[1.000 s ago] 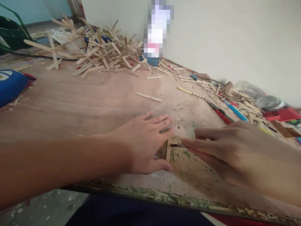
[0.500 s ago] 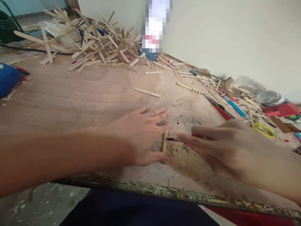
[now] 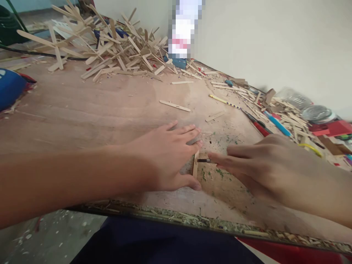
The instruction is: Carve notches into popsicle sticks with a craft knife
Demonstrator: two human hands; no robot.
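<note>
Fingers (image 3: 187, 129) of left hand (image 3: 173, 156) spread palm-down on stick (image 3: 195, 167); right hand (image 3: 266, 163), pointing leftward, pinches bladed tool (image 3: 204, 160).

Honestly can't read any text here, the bright thing (image 3: 183, 31) by the wall is all pixelated, the blue thing (image 3: 12, 90)'s white marking (image 3: 2, 72) gets cut off, and the stick (image 3: 195, 168)'s marks are too tiny.

Bare counter (image 3: 96, 106) lies open ahead and left of the left hand (image 3: 178, 157); heaped sticks (image 3: 121, 62) block the back, a slim blue tool (image 3: 277, 123) the right.
</note>
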